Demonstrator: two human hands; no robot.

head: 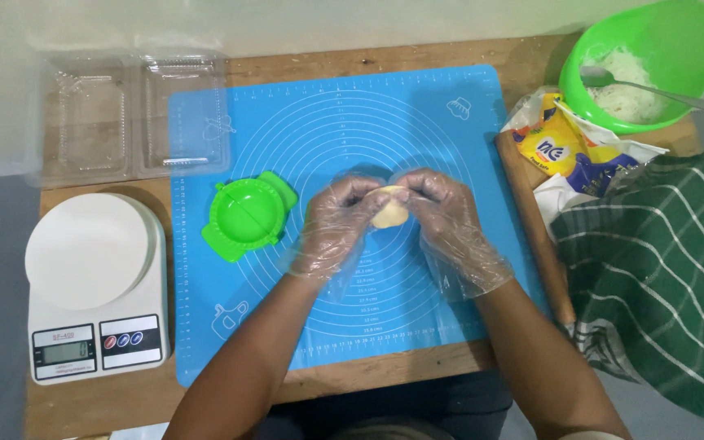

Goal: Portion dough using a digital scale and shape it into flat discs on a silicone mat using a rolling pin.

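Both my hands wear clear plastic gloves and meet over the middle of a blue silicone mat (450, 90) with ring markings. My left hand (334, 226) and my right hand (452, 226) pinch a small pale yellow lump of dough (391, 212) between their fingertips, holding it just above the mat. A green round dumpling press (248, 216) lies shut on the mat, a hand's width left of my left hand.
A white kitchen scale (95, 281) sits at the left. A clear plastic clamshell box (132, 114) lies open at the back left. A green bowl (678, 41) with white filling and a spoon stands back right, beside a yellow-blue bag (560, 147). A green striped cloth (662, 269) covers the right.
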